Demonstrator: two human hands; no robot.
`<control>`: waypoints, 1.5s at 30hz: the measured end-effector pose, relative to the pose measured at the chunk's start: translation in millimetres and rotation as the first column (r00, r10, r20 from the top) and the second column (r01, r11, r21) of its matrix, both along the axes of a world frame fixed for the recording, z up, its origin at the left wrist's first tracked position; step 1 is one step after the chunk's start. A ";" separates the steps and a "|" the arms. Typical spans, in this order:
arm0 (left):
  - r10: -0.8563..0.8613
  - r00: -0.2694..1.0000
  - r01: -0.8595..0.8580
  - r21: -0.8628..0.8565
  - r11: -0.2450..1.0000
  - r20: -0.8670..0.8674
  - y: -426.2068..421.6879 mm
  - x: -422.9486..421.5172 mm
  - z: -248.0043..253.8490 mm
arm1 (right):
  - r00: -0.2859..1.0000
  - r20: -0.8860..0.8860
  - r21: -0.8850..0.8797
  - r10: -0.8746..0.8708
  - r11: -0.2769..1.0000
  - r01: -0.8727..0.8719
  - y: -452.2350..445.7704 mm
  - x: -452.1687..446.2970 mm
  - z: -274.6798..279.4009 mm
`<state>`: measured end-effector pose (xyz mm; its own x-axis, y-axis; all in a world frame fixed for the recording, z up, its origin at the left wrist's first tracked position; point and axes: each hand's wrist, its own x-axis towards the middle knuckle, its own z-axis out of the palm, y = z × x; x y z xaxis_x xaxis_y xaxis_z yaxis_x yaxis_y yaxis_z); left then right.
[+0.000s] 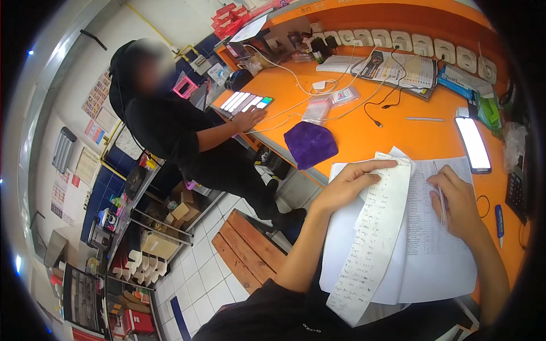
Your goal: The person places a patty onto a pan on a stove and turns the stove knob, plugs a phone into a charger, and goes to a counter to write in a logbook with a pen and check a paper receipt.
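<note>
My left hand (pixel 354 181) pinches the upper part of a long, narrow paper strip (pixel 372 238) covered with handwritten lines. The strip hangs down toward my lap and curls at its lower end. Under it lie white papers, among them a printed sheet (pixel 435 256) with a table of small text. My right hand (pixel 458 202) rests over that sheet, fingers closed around a thin clear pen (pixel 439 190) held nearly upright. Just beyond it, a phone (pixel 473 146) with a bright white screen lies on the orange desk (pixel 364 128).
A purple cloth (pixel 310 145) lies by the desk's left edge. White cables (pixel 284 69) cross the desk near plastic packets (pixel 317 109). A blue pen (pixel 499 221) and a calculator (pixel 516 193) lie at right. Another person (pixel 176 125) stands at left, touching a lit screen (pixel 245 103). A wooden bench (pixel 250 250) stands below.
</note>
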<state>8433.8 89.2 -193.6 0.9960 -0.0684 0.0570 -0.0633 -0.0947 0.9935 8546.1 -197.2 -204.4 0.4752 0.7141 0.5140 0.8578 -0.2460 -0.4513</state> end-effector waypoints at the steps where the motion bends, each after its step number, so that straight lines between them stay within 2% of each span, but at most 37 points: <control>1: 0.006 1.000 -0.006 0.008 1.000 -0.005 0.7 0.2 1.5 | 1.000 -0.008 -0.014 -0.010 1.000 0.010 0.6 0.3 1.4; 13: -0.010 1.000 0.009 0.036 0.999 0.029 0.9 1.0 -1.4 | 0.999 0.053 -0.003 -0.003 1.000 0.003 1.2 0.1 3.1; 16: -0.008 1.000 0.008 -0.012 1.000 -0.001 1.9 0.7 -2.2 | 0.998 0.065 0.000 -0.001 1.000 0.001 1.2 1.4 1.6; 29: -0.009 1.000 0.009 -0.011 1.000 0.007 2.5 0.4 -1.2 | 1.000 -0.026 -0.043 -0.017 0.999 0.016 1.8 1.6 0.5; 45: 0.004 1.000 -0.004 0.001 1.000 0.000 0.5 -0.2 2.0 | 1.000 0.007 -0.055 -0.021 0.998 0.022 2.0 3.9 -1.5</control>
